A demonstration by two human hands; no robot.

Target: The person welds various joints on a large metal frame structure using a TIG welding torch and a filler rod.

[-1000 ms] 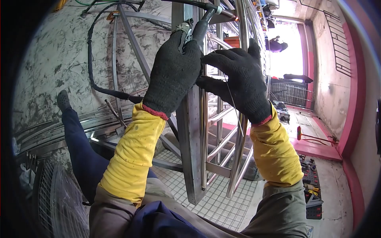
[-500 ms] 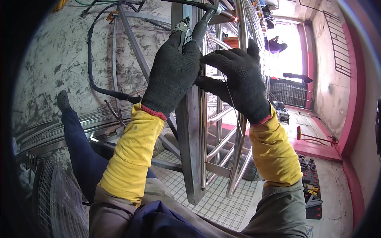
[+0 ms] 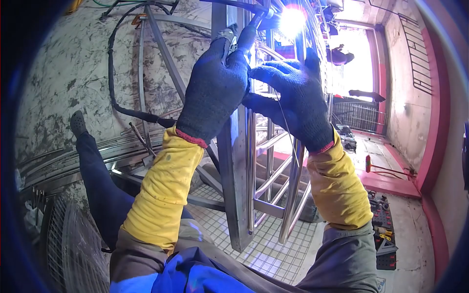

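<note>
In a dark knit glove, my left hand (image 3: 210, 95) is closed around the handle of a welding torch (image 3: 248, 36). A brilliant arc (image 3: 292, 22) burns at the torch's tip and hides the metal there. My right hand (image 3: 298, 100), also gloved, pinches a thin filler rod (image 3: 289, 128) that slants down past the palm; its far end cannot be made out. Both hands are close together over a metal frame of shiny tubes (image 3: 292, 195) and a grey square bar (image 3: 234, 195).
A dark cable (image 3: 111, 73) loops along the left to the torch. Metal rods (image 3: 97, 158) lie at the left near an outstretched leg (image 3: 97, 180). Toolboxes with tools (image 3: 385, 229) stand at the lower right. Another person (image 3: 339, 56) is in the bright background.
A bright arc has lit at the torch tip, which only glowed orange before. Blue light now falls on the gloves, tubes and clothing. Both hands have hardly moved.
</note>
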